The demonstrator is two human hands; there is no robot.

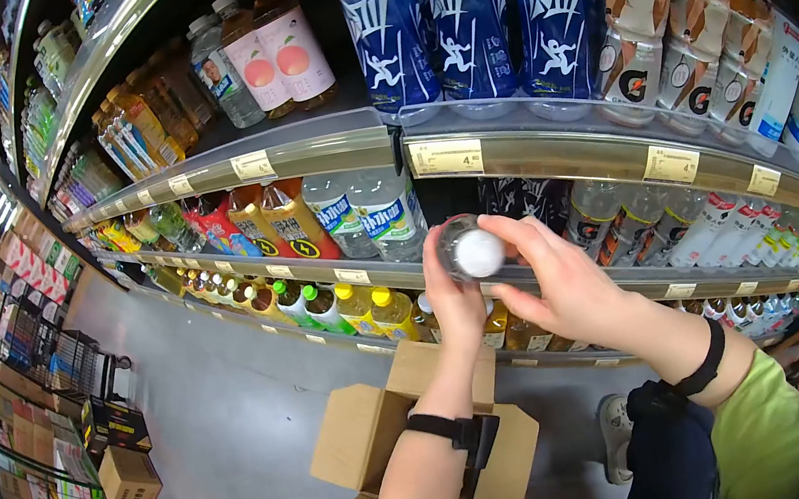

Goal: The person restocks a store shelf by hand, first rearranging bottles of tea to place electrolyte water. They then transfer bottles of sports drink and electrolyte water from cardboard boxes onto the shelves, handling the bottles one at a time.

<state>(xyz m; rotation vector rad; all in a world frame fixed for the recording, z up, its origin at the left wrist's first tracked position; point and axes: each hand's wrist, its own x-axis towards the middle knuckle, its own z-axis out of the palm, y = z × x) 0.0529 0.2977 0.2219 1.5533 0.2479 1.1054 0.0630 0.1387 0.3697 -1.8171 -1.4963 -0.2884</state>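
A clear bottle with a white cap [479, 253] is held up in front of the shelf, its cap end facing me. My left hand [453, 298] wraps around the bottle's left side. My right hand [565, 278] curves around its right side, with the fingertips by the cap and the thumb lower down. The bottle's label and body are hidden behind the cap and hands. Beneath my left forearm, an open cardboard box [351, 435] stands on the floor; my arm hides its inside.
Large blue bottles [457, 35] and orange-topped bottles [631, 27] line the upper shelf. A price-tagged shelf edge [548, 151] runs just above my hands. Yellow-capped bottles [392, 313] fill the lowest row. Grey floor [219, 415] stretches left towards a closed carton [130, 479] and a cart [81, 362].
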